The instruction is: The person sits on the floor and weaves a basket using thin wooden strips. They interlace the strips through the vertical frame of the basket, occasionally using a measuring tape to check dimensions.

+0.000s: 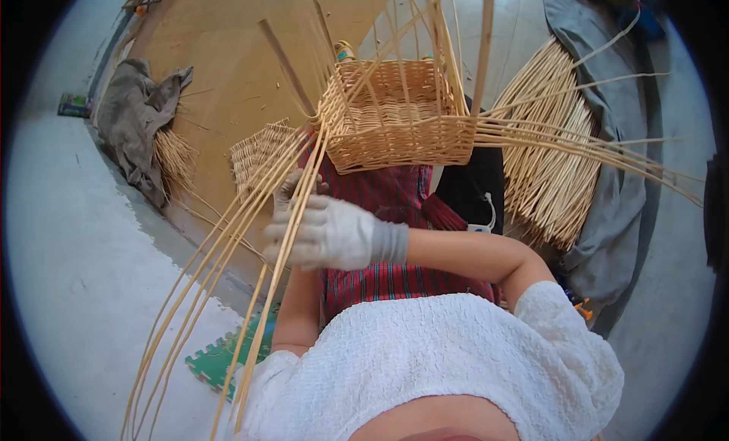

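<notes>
A woven wicker basket [402, 146] rests on my lap, over a red striped cloth [372, 187]. Long loose weaving canes [228, 221] fan from its left corner toward me. My right hand [326, 230], in a pale work glove with a grey cuff, reaches across to the left. Its fingers lie stretched out, with canes crossing over them. Just beyond it is my gloved left hand [285, 192], partly hidden behind the canes; I cannot tell what its fingers hold. Upright stakes [484, 50] rise from the basket's corners.
On the right, a thick bundle of cut canes [550, 152] lies on a grey cloth [600, 236]. Another woven piece [262, 152] is left of the basket. Farther left, a grey cloth [137, 111] partly covers more canes [175, 156]. A green foam mat [216, 357] lies near my left side.
</notes>
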{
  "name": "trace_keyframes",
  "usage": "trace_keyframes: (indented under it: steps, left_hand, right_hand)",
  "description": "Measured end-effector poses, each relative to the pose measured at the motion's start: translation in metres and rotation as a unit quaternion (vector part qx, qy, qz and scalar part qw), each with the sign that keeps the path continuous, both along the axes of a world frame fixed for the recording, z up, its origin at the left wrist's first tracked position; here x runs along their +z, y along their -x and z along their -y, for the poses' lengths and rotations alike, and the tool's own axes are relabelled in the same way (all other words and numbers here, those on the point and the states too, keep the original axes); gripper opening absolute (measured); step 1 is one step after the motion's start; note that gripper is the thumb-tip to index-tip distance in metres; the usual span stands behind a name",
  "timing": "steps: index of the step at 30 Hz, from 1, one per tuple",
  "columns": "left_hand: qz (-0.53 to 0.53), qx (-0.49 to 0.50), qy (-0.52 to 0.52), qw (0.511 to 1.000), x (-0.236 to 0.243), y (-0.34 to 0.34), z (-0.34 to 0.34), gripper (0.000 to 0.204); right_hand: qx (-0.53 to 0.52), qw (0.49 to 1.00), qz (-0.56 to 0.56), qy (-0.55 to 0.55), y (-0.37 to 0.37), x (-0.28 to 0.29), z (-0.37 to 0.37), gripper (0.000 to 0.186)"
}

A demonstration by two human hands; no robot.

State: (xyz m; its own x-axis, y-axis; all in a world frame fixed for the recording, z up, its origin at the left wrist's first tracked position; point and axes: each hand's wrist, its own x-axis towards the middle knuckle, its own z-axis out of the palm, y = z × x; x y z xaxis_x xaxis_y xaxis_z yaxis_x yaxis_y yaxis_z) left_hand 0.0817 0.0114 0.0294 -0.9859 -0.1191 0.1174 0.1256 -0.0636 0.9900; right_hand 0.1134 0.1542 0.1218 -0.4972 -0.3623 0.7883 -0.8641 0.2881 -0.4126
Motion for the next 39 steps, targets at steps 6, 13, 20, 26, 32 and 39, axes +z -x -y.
trace_keyframes:
  steps: [6, 13, 20, 26, 32, 39]
  left_hand:
    - [0.023, 0.021, -0.080, 0.996, -0.010, 0.009, -0.033, 0.044]
    - [0.054, 0.006, -0.161, 0.985, -0.027, 0.032, -0.059, 0.055]
    - [0.149, -0.099, -0.341, 0.923, -0.035, 0.072, -0.027, 0.067]
    - [0.193, -0.178, -0.309, 0.914, -0.032, 0.087, -0.017, 0.075]
    - [0.229, -0.168, -0.452, 0.845, -0.096, 0.110, -0.009, 0.068]
    - [0.064, -0.246, 0.029, 0.967, -0.039, 0.059, 0.019, 0.070]
  right_hand:
    - [0.047, 0.927, 0.249, -0.278, 0.042, 0.001, 0.030, 0.030]
    - [-0.057, 0.973, 0.203, -0.095, 0.086, 0.014, 0.046, 0.021]
    - [0.068, 0.970, 0.204, -0.110, 0.094, -0.035, -0.004, 0.022]
    - [-0.043, 0.974, 0.217, -0.045, 0.087, -0.045, 0.006, 0.021]
    - [-0.067, 0.975, 0.209, -0.039, 0.065, -0.074, 0.019, 0.019]
    - [0.052, 0.970, 0.164, -0.169, 0.042, -0.009, 0.005, 0.031]
